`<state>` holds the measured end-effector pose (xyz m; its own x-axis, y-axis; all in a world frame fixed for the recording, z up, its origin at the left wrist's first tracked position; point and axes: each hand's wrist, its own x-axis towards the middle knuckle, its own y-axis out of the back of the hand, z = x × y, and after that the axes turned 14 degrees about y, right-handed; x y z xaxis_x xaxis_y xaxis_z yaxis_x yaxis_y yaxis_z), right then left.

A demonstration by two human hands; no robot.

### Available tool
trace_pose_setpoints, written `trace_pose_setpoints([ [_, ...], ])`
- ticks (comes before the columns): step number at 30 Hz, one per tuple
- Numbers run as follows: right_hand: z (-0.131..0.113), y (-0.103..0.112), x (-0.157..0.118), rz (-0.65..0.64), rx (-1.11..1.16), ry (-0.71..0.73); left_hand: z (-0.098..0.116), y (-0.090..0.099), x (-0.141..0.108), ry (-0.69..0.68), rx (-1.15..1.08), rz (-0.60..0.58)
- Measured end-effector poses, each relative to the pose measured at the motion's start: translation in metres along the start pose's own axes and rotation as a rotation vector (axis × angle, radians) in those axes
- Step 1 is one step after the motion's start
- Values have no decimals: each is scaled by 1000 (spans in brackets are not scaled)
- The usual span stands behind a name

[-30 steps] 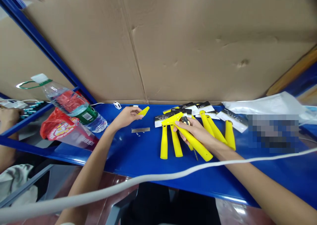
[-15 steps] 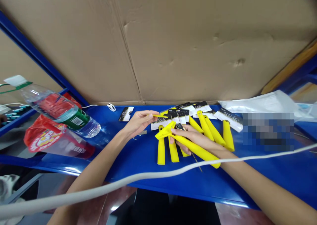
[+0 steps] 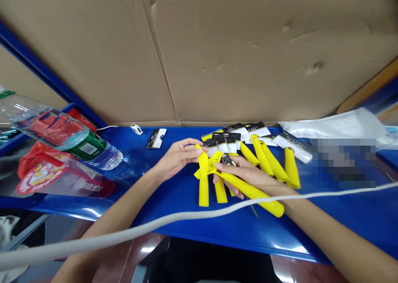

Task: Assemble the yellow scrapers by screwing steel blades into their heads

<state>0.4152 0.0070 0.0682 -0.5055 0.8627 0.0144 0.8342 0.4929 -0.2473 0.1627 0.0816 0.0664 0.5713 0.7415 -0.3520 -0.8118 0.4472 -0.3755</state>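
Observation:
My left hand pinches a small flat yellow plastic piece between thumb and fingertips. Close beside it, my right hand is closed round a yellow plastic tool, its long handle pointing to the lower right and its wide, forked head towards the left hand. A dark-handled tool with a thin metal shaft, perhaps a screwdriver, is also in the right hand. The small piece is at the head's left side; whether they touch, I cannot tell. Several yellow handles lie underneath and to the right.
Black-and-white cards lie behind the hands, and a single card is further left. A water bottle and a red cup stand left. A white plastic bag is at the right. A white cable crosses the foreground.
My left hand has turned its yellow piece from edge-on to face-on and brought it nearer the tool's head. The right hand keeps its hold. The view has shifted slightly.

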Motion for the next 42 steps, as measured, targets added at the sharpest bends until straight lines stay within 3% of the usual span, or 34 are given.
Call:
trace_pose_setpoints([
  [5,-1,-8,-1,-18,-12,-28,-7,-16,-10,-99,288,38],
  [11,-2,-15,-4,-22,-94,-36,-17,-28,-17,-250,489,-15],
  [18,2,-13,0,85,-29,46,-22,-28,-16,-233,481,-82],
  [32,1,-15,3,137,-18,60,-19,-28,-15,-286,443,102],
  [42,-3,-16,4,182,-60,54,-22,-25,-20,-311,514,39],
])
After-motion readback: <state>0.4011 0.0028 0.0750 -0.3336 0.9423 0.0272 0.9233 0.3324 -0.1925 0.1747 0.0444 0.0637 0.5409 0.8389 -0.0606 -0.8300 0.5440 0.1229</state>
